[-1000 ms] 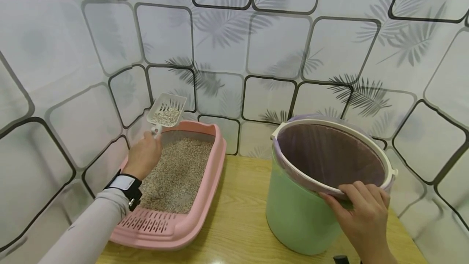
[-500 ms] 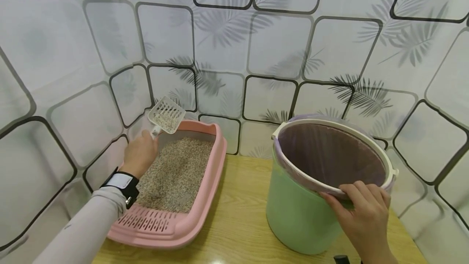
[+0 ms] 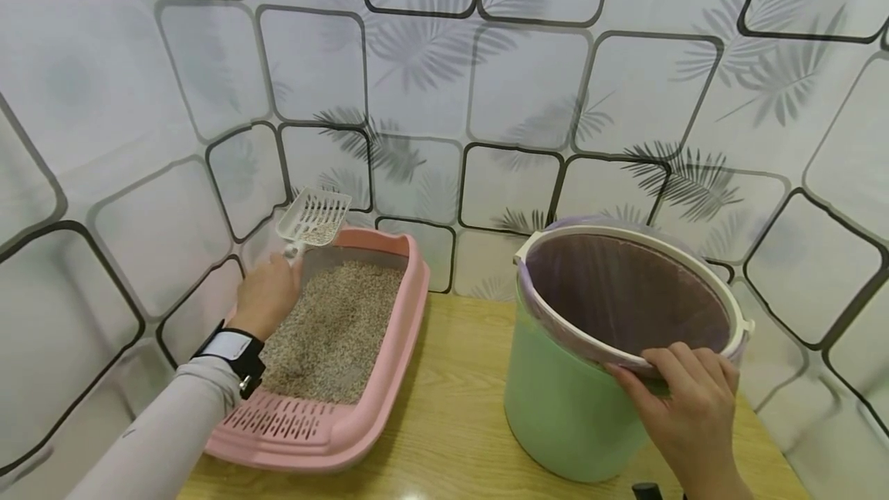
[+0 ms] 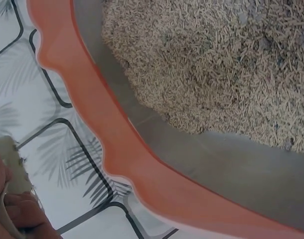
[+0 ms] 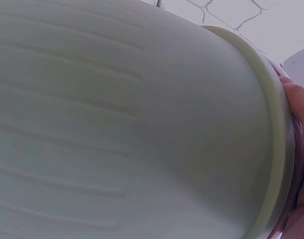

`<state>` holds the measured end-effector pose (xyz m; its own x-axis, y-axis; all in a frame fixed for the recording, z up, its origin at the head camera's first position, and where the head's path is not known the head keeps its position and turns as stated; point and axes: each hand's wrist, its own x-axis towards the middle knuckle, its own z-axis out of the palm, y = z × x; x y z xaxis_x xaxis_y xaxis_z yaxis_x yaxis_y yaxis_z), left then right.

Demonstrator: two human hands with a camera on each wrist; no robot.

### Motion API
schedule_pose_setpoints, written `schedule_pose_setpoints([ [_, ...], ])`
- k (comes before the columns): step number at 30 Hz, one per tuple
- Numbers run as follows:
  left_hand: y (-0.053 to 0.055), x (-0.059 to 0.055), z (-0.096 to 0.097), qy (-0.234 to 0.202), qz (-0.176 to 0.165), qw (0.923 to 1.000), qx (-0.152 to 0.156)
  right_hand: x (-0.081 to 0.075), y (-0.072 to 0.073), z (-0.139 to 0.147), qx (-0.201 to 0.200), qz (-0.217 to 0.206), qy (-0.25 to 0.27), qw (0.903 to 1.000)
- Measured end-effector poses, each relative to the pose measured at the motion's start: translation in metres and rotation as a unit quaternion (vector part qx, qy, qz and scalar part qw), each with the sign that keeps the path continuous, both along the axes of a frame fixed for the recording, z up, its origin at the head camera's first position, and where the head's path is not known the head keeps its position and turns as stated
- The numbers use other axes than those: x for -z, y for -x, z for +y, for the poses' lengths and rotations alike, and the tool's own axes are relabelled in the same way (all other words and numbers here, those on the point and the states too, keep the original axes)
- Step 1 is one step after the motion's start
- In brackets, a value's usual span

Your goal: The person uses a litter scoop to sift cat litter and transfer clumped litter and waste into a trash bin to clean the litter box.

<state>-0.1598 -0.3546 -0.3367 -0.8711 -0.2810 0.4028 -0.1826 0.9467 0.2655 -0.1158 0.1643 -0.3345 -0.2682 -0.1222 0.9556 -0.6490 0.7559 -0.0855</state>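
My left hand [image 3: 267, 295] grips the handle of a white slotted litter scoop [image 3: 316, 216], held above the far left of a pink litter box [image 3: 410, 322]. Some pale litter lies in the scoop near its handle end. Pellet litter [image 4: 207, 74] covers the box floor, with bare floor along one edge in the left wrist view. On the right, my right hand [image 3: 691, 407] holds the front rim of a green trash can [image 3: 569, 400], fingers over the white ring [image 3: 576, 334] and thumb outside. A purplish bag [image 3: 625, 292] lines the can.
Both containers stand on a wood-patterned surface [image 3: 451, 407], with a strip of it between them. Patterned sheeting [image 3: 417, 83] rises behind and at both sides. A small black object [image 3: 647, 491] shows at the bottom edge near my right hand.
The scoop has tilted back and forth in my left hand, which has shifted slightly left and down. Less litter lies in the scoop now. My right hand has stayed on the rim.
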Motion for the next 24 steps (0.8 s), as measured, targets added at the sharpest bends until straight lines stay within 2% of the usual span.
schedule_pose_setpoints([
  [4,0.0017,0.0008,-0.0001,0.002,-0.015,0.9998,0.014,0.0002,0.0002,-0.0002,-0.001,0.003,0.003,1.0000],
  [9,0.0034,0.0008,0.0010,0.011,-0.005,0.9994,0.033,0.0005,0.0001,-0.0003,-0.002,0.006,0.005,1.0000],
  [14,0.0045,0.0016,0.0011,0.002,0.000,0.9994,0.034,0.0008,0.0001,-0.0003,-0.001,0.007,0.006,1.0000],
  [24,0.0042,-0.0001,-0.0001,-0.014,-0.010,0.9986,0.050,0.0000,-0.0004,-0.0005,0.000,0.003,0.005,1.0000],
])
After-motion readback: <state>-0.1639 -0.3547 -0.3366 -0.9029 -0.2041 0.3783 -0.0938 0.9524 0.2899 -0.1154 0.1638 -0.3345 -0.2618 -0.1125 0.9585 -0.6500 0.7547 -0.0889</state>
